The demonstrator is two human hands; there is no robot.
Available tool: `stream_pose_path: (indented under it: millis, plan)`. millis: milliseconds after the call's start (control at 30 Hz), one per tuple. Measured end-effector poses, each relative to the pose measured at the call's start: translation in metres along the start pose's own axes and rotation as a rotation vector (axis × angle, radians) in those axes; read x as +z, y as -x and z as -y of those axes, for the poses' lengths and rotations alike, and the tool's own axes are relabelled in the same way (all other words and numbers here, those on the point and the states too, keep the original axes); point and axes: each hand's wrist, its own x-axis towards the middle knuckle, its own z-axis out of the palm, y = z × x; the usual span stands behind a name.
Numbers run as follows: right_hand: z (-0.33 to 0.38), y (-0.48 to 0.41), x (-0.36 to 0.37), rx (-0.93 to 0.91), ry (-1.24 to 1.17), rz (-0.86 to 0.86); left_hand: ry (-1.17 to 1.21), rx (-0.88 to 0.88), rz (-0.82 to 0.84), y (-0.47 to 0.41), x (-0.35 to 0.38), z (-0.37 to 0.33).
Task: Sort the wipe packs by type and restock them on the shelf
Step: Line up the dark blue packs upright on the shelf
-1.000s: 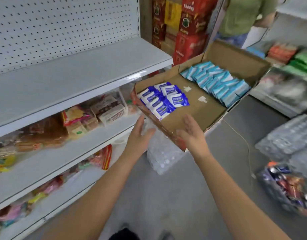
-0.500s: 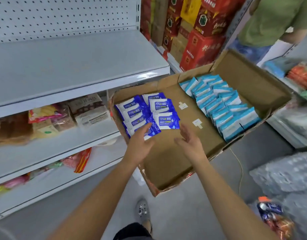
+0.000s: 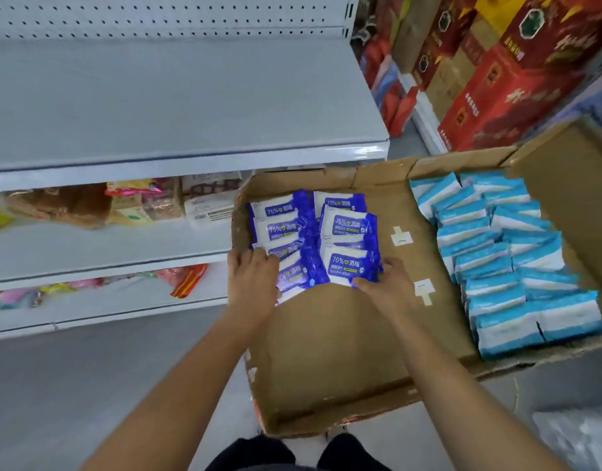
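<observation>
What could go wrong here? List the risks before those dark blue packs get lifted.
The dark blue packs lie loose and overlapping between the left hand and right hand; scooped together, some could slip out. The light blue packs share the cardboard box, so a dropped pack might mix the types.

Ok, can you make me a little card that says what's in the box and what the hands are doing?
container: cardboard box, open, beside the shelves
left side of box: dark blue 75% alcohol wipe packs, in two columns
right side of box: light blue wipe packs, in rows
left hand: on the left column of dark blue packs, grip unclear
right hand: fingers and thumb curled round the nearest pack of the right column
top shelf: white, pegboard behind
</observation>
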Motion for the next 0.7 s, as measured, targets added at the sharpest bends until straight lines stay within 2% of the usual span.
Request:
stream_pose_path:
  millis: [67,167,233,333,433,533,700]
  plan:
    - [-0.003,-0.018,-0.003,-0.018,0.039,0.049,0.181,-0.027,0.040,-0.001,-0.007,-0.003]
    - [0.001,-0.034,-0.013,-0.070,-0.033,0.130,0.588,-0.089,0.030,0.001,-0.019,-0.008]
    - [0.007,-0.040,-0.027,-0.086,-0.157,0.238,0.851,-0.214,-0.031,0.006,-0.030,-0.013]
    - [0.028,-0.048,-0.051,-0.078,-0.466,0.436,1.267,-0.471,-0.160,0.011,-0.051,-0.020]
    - [0.059,-0.051,-0.066,-0.124,-0.584,0.540,1.587,-0.650,-0.286,0.014,-0.064,-0.012]
    - [0.088,-0.049,-0.064,-0.139,-0.642,0.559,1.719,-0.720,-0.356,0.022,-0.071,0.008]
    - [0.142,-0.026,-0.045,-0.224,-0.626,0.623,1.699,-0.788,-0.486,0.045,-0.081,0.057]
